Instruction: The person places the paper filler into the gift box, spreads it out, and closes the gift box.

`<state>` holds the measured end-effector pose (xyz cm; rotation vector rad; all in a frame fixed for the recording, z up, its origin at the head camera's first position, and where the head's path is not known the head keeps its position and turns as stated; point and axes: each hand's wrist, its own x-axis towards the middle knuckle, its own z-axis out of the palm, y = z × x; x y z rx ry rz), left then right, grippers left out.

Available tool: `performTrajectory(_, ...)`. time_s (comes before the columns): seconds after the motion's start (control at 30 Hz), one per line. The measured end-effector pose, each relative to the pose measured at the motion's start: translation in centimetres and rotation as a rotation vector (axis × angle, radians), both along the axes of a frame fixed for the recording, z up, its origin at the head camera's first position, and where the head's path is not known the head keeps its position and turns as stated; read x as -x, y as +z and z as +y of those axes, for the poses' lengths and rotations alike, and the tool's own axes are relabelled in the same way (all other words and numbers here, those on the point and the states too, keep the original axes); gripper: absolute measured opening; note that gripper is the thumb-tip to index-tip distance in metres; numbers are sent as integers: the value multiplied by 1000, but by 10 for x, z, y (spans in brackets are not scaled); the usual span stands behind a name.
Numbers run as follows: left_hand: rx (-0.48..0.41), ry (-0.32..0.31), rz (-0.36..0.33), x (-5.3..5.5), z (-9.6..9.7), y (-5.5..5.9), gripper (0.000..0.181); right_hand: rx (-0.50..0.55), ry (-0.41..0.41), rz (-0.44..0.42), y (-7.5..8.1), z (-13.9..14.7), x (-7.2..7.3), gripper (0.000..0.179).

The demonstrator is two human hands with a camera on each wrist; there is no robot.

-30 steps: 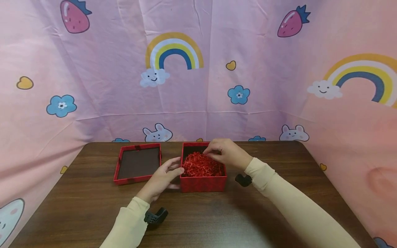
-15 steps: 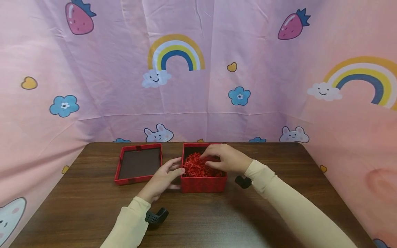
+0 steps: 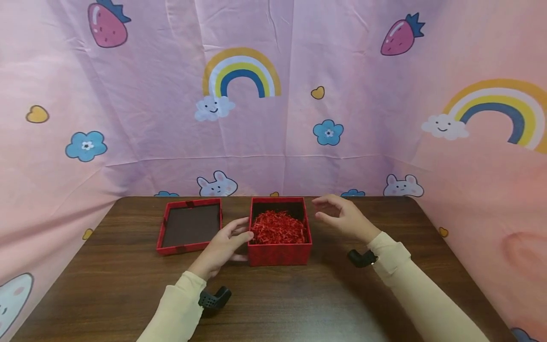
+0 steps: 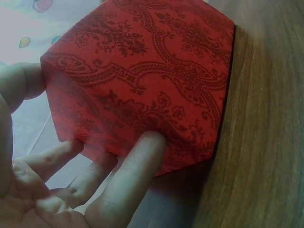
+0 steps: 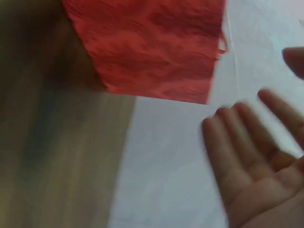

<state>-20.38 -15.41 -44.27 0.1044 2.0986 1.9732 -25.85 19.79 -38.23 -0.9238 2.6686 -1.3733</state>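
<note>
A red box with a dark paisley pattern stands lidless on the table, holding a heap of red shredded paper. My left hand rests against the box's left side. In the left wrist view its fingertips touch the patterned wall, and the thumb lies at the rim. My right hand is in the air just right of the box, holding nothing. Its fingers look spread and loose in the right wrist view, apart from the red wall.
The box's lid lies upturned on the table at the left, dark inside showing. A brown wooden table carries everything. Behind and at the sides hangs a pink cartoon-print cloth.
My right hand has come out of the box, off the shredded paper, and moved right past the rim. The left hand, box and lid have stayed in place.
</note>
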Motion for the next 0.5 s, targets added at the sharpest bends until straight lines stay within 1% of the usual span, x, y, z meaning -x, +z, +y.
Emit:
performTrajectory(0.07,-1,2,-4,0,0,0,65,25,-25,-84,-10,4,-3,48)
performTrajectory(0.13,-1,-4,-1,1,0,0,66,78,-39,-182,-20,4,-5,54)
performTrajectory(0.3,-2,-11,1,1,-1,0,67,299,-14,-388,-40,-4,-11,59)
performTrajectory(0.4,-2,-11,-1,1,-1,0,67,410,20,-467,-47,-12,-13,58)
performTrajectory(0.5,-3,-13,-5,1,0,0,67,460,25,-485,-53,-17,-15,59)
